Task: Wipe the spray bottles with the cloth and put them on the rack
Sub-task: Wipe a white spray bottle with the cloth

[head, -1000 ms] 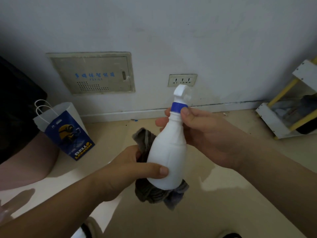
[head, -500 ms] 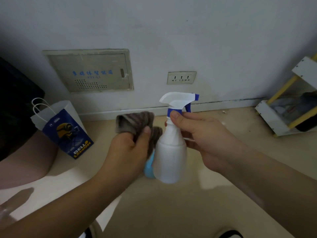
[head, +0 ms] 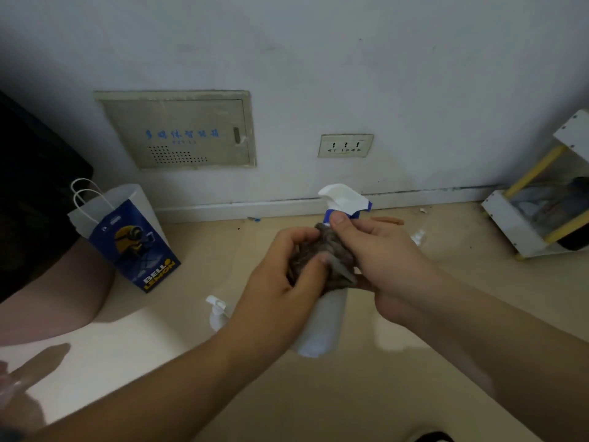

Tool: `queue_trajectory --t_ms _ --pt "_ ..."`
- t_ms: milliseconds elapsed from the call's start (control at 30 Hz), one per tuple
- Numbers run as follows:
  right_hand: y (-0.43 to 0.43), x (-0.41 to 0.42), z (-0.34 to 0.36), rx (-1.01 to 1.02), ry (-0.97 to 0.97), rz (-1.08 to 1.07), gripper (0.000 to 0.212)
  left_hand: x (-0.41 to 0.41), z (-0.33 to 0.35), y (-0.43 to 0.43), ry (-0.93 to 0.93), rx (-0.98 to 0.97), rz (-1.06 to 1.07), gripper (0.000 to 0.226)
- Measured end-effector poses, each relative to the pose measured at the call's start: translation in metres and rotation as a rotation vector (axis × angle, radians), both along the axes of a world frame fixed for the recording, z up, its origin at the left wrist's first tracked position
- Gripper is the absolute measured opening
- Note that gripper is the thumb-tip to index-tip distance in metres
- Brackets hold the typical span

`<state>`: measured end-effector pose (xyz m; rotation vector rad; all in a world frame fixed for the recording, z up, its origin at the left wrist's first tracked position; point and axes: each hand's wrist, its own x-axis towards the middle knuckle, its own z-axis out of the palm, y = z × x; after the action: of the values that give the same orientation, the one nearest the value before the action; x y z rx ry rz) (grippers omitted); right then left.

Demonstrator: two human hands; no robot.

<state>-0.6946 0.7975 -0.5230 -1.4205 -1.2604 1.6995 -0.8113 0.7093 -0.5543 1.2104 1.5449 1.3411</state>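
R hand (head: 382, 260) comes in from the lower right, forearm slanting up toward centre. Its thumb lies across the blue collar just under the trigger head and the fingers curl behind the neck, so it grips the spray bottle (head: 322, 327) at the top. The bottle is held in the air over the floor (head: 414, 378), roughly upright, nozzle pointing right, white body hanging below both hands. L hand (head: 287, 275) reaches in from the lower left, fingers & thumb curled round the grey-brown cloth (head: 334, 263), pressing it vs. the bottle's shoulder. The cloth covers the upper body btw the 2 hands. A 2nd white bottle (head: 217, 314) stands on the floor just left of the L forearm, partly hidden. The rack (head: 522, 231), white w/ yellow posts, sits at the floor's right edge by the wall, well apart from the hands. A blue paper bag (head: 134, 240) stands at the left near the wall.
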Motion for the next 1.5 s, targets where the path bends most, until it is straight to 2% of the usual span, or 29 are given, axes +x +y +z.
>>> queue_trajectory --t_ms 67,167,200,300,367,433,500,567,700,767,800,867,900,933,967,1000,1033,1200,1300,1400,1500 --pt "-0.002 -0.003 -0.003 0.044 -0.013 -0.003 0.025 0.009 -0.002 -0.003 0.045 -0.032 0.072 0.026" --pt "-0.006 -0.003 -0.002 0.064 -0.003 0.036 0.021 0.002 -0.004 -0.001 0.08 -0.118 0.056 0.061" --pt "-0.006 -0.002 -0.001 0.054 0.01 0.044 0.02 -0.002 -0.004 0.001 0.083 -0.139 0.009 0.063" --pt "-0.006 0.002 -0.002 0.044 0.011 0.04 0.019 -0.009 0.001 0.006 0.076 -0.1 -0.123 0.029" --pt "-0.003 0.003 0.0 0.022 0.007 0.046 0.021 -0.015 0.003 0.007 0.033 -0.126 -0.061 0.026" --pt "0.005 0.007 0.006 -0.007 0.027 0.039 0.024 -0.023 -0.003 0.008 -0.024 -0.293 0.016 0.03" --pt "0.015 0.013 0.015 -0.016 0.053 0.024 0.028 -0.029 -0.009 0.003 -0.098 -0.465 0.001 0.034" --pt "0.02 0.018 0.019 -0.017 0.073 0.009 0.029 -0.029 -0.008 -0.003 -0.229 -0.53 0.031 0.036" --pt "0.016 0.018 0.013 0.008 0.087 0.001 0.025 -0.031 0.004 0.003 -0.567 -0.451 0.18 0.03" --pt "0.014 0.017 0.01 0.014 0.097 -0.006 0.023 -0.034 0.009 0.009 -0.621 -0.344 0.154 0.033" --pt "0.013 0.017 0.009 0.014 0.096 -0.008 0.023 -0.031 0.012 0.01 -0.573 -0.288 0.128 0.032" --pt "0.01 0.015 0.007 0.011 0.077 -0.014 0.023 -0.019 0.012 0.006 -0.241 -0.189 -0.002 0.026" --pt "0.009 0.014 0.005 0.008 0.058 -0.023 0.023 -0.01 0.007 0.003 -0.039 -0.16 -0.082 0.038" --pt "0.007 0.014 0.003 0.006 0.032 -0.029 0.024 -0.002 -0.002 -0.001 0.128 -0.131 -0.153 0.064" --pt "0.007 0.013 0.001 0.007 0.004 -0.026 0.024 0.004 -0.009 -0.003 0.244 -0.121 -0.197 0.087" --pt "0.006 0.013 0.0 0.005 -0.017 -0.014 0.024 0.009 -0.012 -0.004 0.28 -0.13 -0.198 0.098" --pt "0.006 0.013 0.001 -0.002 -0.023 0.009 0.025 0.009 -0.013 -0.003 0.249 -0.126 -0.177 0.099" --pt "0.006 0.019 0.01 -0.031 0.1 0.134 0.031 -0.015 -0.004 0.006 -0.073 -0.193 -0.002 0.054" --pt "0.016 0.025 0.009 0.036 0.025 0.073 0.035 -0.032 0.001 0.006 -0.228 -0.234 -0.058 0.055" --pt "0.021 0.026 0.009 0.025 -0.012 0.189 0.045 -0.039 0.01 0.003 -0.347 -0.207 -0.225 0.057" --pt "0.017 0.022 0.012 0.067 -0.014 0.284 0.038 -0.04 0.011 0.001 -0.328 -0.244 -0.317 0.059"
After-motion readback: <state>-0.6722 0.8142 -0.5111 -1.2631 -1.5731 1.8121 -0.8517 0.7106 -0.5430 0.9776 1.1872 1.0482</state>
